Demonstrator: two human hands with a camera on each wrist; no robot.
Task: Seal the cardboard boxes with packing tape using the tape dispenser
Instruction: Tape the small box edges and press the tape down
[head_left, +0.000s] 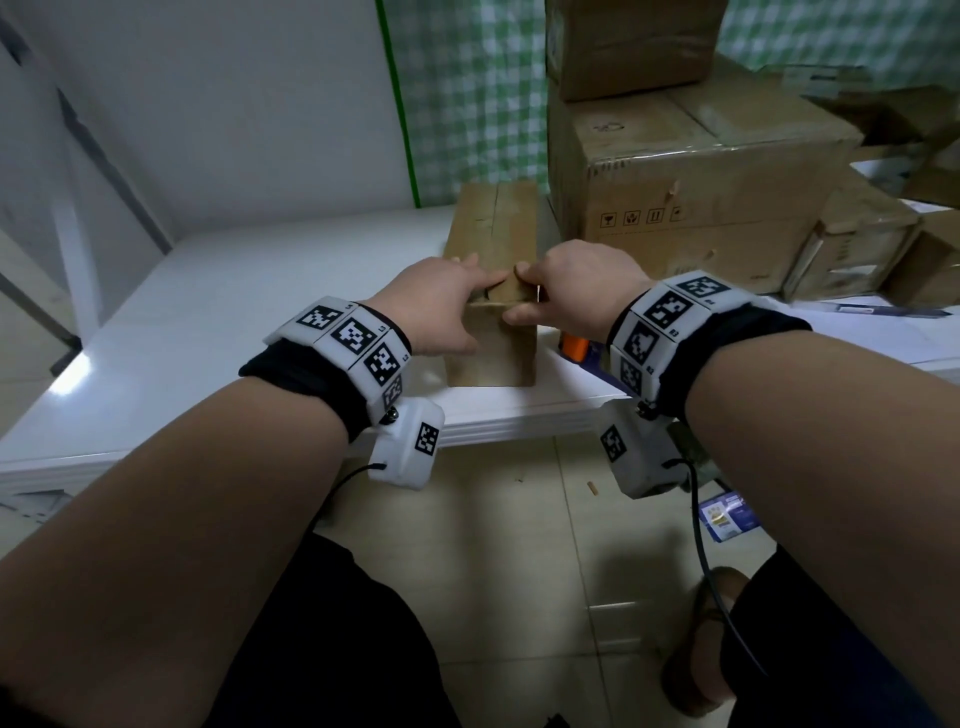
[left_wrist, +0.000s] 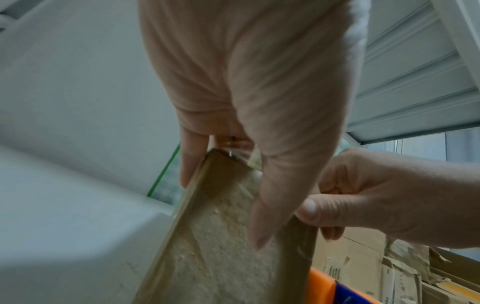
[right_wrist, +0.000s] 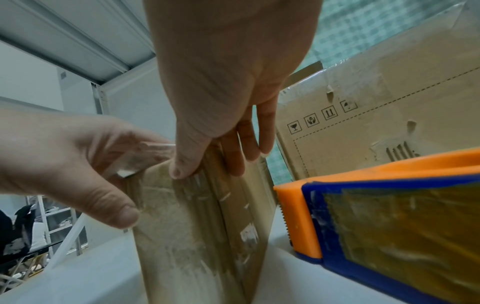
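Note:
A long narrow cardboard box (head_left: 493, 228) lies on the white table (head_left: 234, 332), its short end facing me. My left hand (head_left: 475, 314) grips the near left corner, fingers on top and thumb (left_wrist: 265, 205) down the end face. My right hand (head_left: 519, 293) grips the near right corner, thumb (right_wrist: 182, 170) on the top edge of the end face. A clear strip of tape (right_wrist: 153, 150) lies across my left fingers at that edge. The orange and blue tape dispenser (right_wrist: 376, 216) rests on the table just right of the box, untouched.
Large stacked cardboard boxes (head_left: 701, 197) stand close behind and to the right of the narrow box. More boxes and papers (head_left: 883, 312) crowd the right side. The table's front edge (head_left: 493, 421) runs under my wrists. Bare table stretches to the left.

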